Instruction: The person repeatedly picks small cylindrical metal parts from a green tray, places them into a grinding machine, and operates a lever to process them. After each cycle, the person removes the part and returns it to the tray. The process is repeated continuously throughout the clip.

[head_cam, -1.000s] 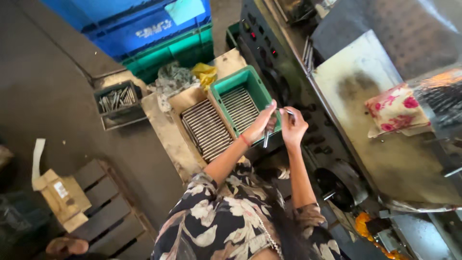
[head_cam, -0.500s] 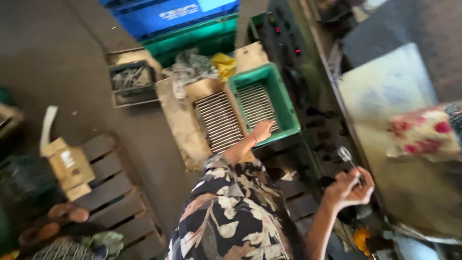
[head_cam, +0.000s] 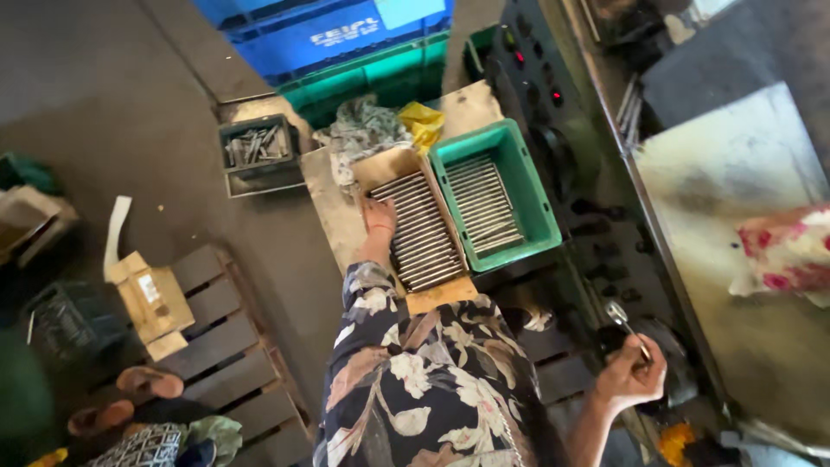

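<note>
My left hand rests on the rows of long metal rods in a cardboard tray, fingers on the left side of the stack. Whether it grips a rod is hidden. Right of that tray a green plastic tray holds more metal rods. My right hand is low at the right, beside the dark machine, shut on a short metal rod that points up and away. My floral sleeves fill the bottom centre.
A dark machine with red lights stands at the right. Blue and green crates lie behind the trays, with rags. A small bin of metal parts, a wooden pallet, a cardboard box and sandals lie left.
My left hand moved from the green tray to the rods in the cardboard tray. My right hand swung down and right with the metal rod, toward the machine.
</note>
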Tool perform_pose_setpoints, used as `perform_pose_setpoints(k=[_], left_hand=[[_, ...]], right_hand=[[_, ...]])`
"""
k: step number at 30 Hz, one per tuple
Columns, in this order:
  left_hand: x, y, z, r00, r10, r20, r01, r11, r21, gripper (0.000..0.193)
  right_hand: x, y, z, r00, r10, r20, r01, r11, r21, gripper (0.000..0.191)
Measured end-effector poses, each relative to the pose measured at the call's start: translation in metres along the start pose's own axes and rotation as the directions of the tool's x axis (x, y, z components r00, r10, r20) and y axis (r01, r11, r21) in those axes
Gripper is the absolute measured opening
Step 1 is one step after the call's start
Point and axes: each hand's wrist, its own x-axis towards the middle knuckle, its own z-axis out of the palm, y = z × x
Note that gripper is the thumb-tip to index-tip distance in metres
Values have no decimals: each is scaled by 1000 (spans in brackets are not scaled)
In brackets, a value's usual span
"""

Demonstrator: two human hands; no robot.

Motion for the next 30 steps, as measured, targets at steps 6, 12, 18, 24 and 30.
perform_pose_setpoints(k=[6, 12, 18, 24, 30], left_hand=[[2, -6, -12, 885, 181, 429, -234, 970, 74, 53], [-50, -20, -9, 487, 461, 742, -712, 701, 32, 45], [-85, -20, 7, 806, 506, 307, -529, 849, -9, 17], [-77, -9, -8, 665, 350, 660, -465, 885, -1, 24], [-83, -12, -9, 732, 343, 589, -363, 927, -89, 35]], right_hand=[[-11, 8, -1, 1000, 17, 25, -16, 1000, -19, 17], [-14, 14, 3, 998, 60, 34, -62, 996, 61, 17], [-22, 16, 13, 997, 46, 57, -49, 997, 57, 17], [-28, 19, 7, 992, 118, 38, -120, 992, 50, 18], [-35, 17, -9, 994, 108, 12, -109, 992, 66, 19]])
